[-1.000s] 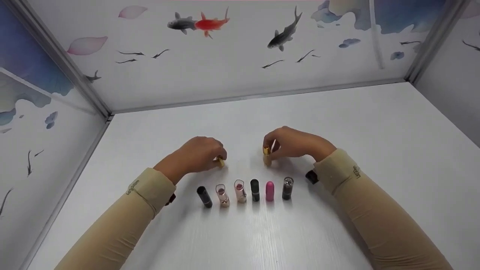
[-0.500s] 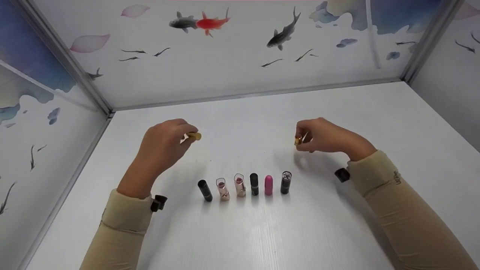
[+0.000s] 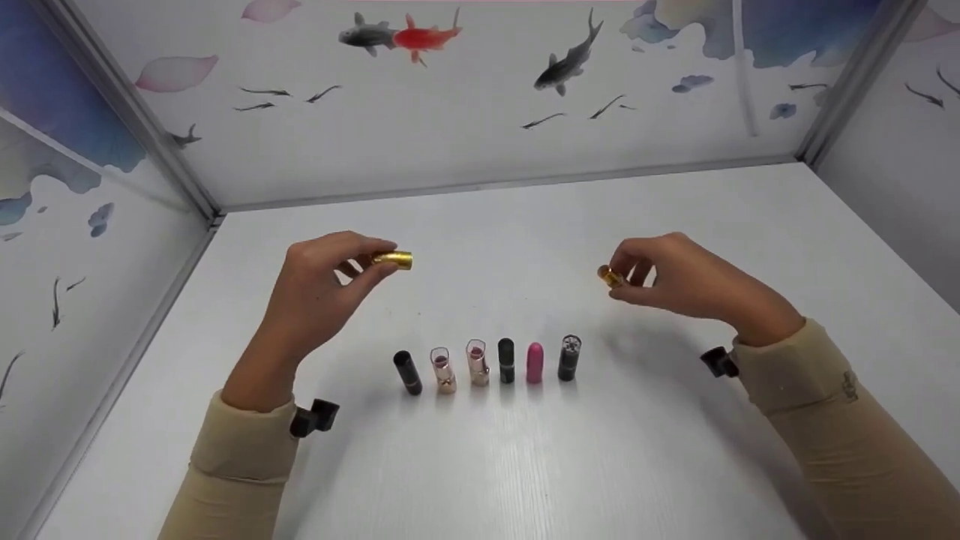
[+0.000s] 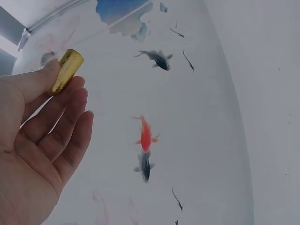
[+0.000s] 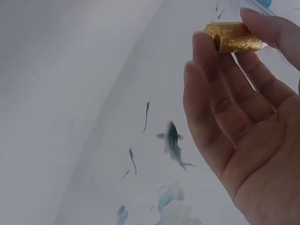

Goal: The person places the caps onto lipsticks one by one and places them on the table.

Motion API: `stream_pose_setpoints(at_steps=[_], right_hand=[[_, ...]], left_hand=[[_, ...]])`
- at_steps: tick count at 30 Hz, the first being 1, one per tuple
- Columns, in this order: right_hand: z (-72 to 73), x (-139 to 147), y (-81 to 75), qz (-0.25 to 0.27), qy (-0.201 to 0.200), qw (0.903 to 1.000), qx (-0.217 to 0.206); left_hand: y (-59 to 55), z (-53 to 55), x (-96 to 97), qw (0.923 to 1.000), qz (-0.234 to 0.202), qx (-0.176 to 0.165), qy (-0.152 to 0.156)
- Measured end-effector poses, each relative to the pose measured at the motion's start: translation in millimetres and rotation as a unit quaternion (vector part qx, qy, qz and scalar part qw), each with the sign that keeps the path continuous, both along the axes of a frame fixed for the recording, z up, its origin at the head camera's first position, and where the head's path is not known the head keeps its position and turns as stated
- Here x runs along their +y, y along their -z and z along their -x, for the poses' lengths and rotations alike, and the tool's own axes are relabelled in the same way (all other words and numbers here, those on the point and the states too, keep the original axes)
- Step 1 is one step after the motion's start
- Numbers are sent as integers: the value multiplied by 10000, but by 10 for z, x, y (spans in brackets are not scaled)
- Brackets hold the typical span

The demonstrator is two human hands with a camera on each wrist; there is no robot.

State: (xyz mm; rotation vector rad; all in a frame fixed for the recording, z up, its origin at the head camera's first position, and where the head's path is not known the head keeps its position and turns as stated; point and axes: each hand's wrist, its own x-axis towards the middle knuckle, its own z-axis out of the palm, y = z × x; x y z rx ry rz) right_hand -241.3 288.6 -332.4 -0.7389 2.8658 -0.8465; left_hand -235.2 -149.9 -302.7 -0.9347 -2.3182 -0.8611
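My left hand (image 3: 311, 296) pinches a small gold lipstick tube (image 3: 397, 260) between thumb and fingers, above the table. In the left wrist view this gold tube (image 4: 68, 70) tilts, its other fingers loosely bent below. My right hand (image 3: 682, 277) pinches another gold lipstick tube (image 3: 611, 277), also raised and tilted. In the right wrist view the right-hand tube (image 5: 239, 36) lies almost level, with a round rim at its left end. The hands are well apart. Nearer the body than both hands, several lipsticks stand in a row, among them a pink lipstick (image 3: 535, 364).
The row also has a black lipstick (image 3: 407, 373) at its left end, two clear-capped lipsticks, and a dark lipstick with a patterned top (image 3: 569, 358) at its right end. A white wall with painted fish (image 3: 420, 37) closes off the white table's (image 3: 480, 465) far side.
Both hands lifted the gold tubes from behind the row and drew apart, left hand leftward, right hand rightward. The tubes are now tilted and more exposed; the row stands as before.
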Motion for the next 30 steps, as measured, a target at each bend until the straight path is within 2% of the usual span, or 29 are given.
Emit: stream_pose_setpoints(at_steps=[8, 13, 18, 21, 25, 30], right_hand=[[-118, -122, -106, 293, -288, 9971, 643], [-170, -207, -144, 349, -366, 9954, 814], [-251, -290, -184, 352, -534, 9929, 1003], [-309, -345, -218, 375, -686, 9897, 1199], [-386, -424, -262, 361, -928, 9832, 1529], [-476, -521, -276, 297, -1128, 9787, 1690]], left_hand=[[-2, -62, 127, 9992, -120, -30, 377], [28, -108, 192, 9979, -189, -111, 616], [60, -185, 304, 9938, -396, -313, 986], [65, -235, 391, 9916, -373, -400, 1169], [66, -286, 494, 9891, -376, -428, 1360], [107, -329, 587, 9842, -602, -519, 1583]])
